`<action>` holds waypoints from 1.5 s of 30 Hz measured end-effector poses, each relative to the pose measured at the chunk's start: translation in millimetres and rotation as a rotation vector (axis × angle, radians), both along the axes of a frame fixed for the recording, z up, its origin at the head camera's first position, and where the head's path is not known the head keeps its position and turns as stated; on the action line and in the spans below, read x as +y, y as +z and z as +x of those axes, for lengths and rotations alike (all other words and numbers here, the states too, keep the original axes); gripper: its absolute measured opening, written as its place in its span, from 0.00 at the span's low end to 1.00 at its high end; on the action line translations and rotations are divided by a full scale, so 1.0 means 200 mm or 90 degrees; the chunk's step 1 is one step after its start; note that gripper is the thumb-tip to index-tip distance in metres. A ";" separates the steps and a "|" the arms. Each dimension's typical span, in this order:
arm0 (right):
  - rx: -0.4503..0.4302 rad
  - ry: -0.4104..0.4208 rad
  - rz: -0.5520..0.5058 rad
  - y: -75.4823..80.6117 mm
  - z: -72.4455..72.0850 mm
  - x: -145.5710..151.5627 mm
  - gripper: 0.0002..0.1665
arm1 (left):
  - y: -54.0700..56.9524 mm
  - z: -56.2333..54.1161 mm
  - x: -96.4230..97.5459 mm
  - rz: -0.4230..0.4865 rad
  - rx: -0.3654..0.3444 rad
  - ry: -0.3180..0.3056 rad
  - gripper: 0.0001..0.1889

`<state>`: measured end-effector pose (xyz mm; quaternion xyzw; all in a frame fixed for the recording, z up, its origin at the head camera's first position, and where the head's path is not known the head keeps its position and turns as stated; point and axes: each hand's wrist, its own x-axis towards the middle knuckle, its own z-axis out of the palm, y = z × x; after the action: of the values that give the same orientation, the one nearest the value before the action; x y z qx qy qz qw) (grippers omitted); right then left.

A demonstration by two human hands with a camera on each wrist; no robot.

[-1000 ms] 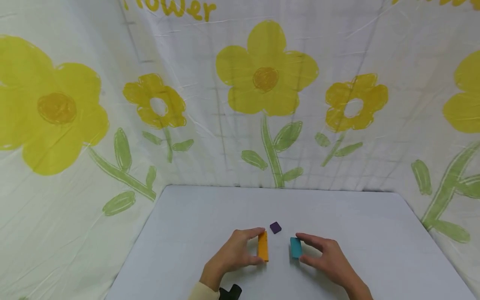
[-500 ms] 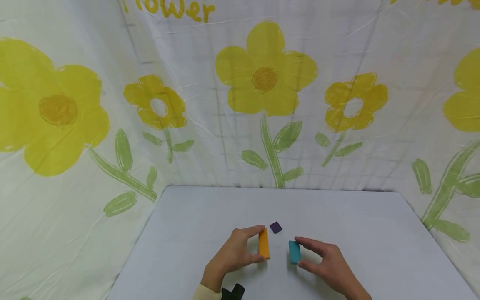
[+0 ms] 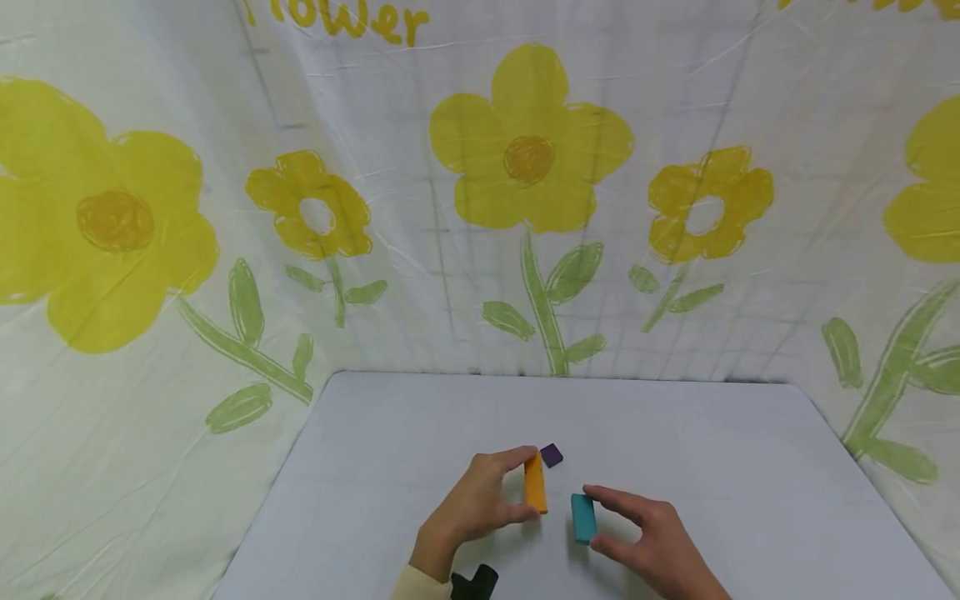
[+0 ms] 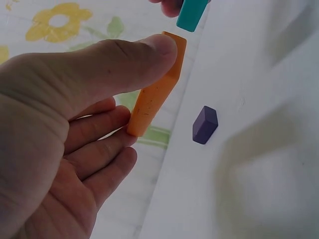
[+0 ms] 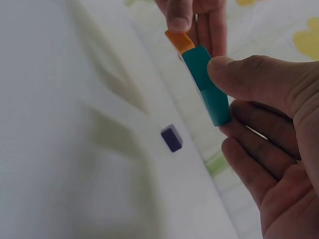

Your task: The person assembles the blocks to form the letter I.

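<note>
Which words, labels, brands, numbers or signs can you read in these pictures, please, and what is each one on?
"lower", in yellow on the cloth; the top edge of the head view cuts the letter before it, so probably "Flower".
Yellow lettering at the cloth's top right: cut off, unreadable.
Orange block: small dark marks, not readable as text.
Teal block, purple block: no text visible.

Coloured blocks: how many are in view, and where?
3: an orange block pinched in the left hand, a teal block pinched in the right hand, and a purple block lying on the white table. No others show.
</note>
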<state>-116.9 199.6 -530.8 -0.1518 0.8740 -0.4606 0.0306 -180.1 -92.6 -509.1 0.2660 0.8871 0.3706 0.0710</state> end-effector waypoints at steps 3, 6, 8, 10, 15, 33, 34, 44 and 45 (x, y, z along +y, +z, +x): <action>0.004 0.011 -0.006 0.00 0.01 -0.01 0.37 | 0.01 0.00 0.01 -0.001 0.002 0.000 0.41; 0.008 0.025 -0.015 0.00 0.02 -0.01 0.37 | 0.01 0.00 0.01 0.000 0.010 -0.003 0.41; 0.019 0.037 -0.017 0.00 0.02 -0.02 0.37 | 0.02 -0.01 0.02 -0.003 0.018 -0.007 0.41; 0.035 0.050 -0.018 0.00 0.03 -0.03 0.36 | 0.02 -0.01 0.02 -0.008 0.023 -0.008 0.41; 0.084 0.072 -0.034 -0.02 0.05 -0.05 0.34 | 0.02 -0.02 0.04 -0.013 0.029 -0.012 0.41; -0.007 0.094 -0.045 0.00 0.13 -0.10 0.35 | 0.03 -0.05 0.08 0.013 0.065 -0.043 0.39; 0.003 0.098 -0.046 0.00 0.14 -0.10 0.35 | 0.03 -0.05 0.09 0.014 0.066 -0.045 0.39; 0.074 0.143 -0.066 -0.06 0.16 -0.13 0.33 | 0.02 -0.05 0.12 0.020 0.069 -0.066 0.40; 0.072 0.143 -0.067 -0.06 0.17 -0.13 0.32 | 0.02 -0.05 0.12 0.017 0.071 -0.069 0.40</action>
<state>-83.8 174.3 -542.6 -0.2761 0.8264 -0.4902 0.0248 -189.8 -67.6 -505.3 0.3345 0.8690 0.3627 0.0375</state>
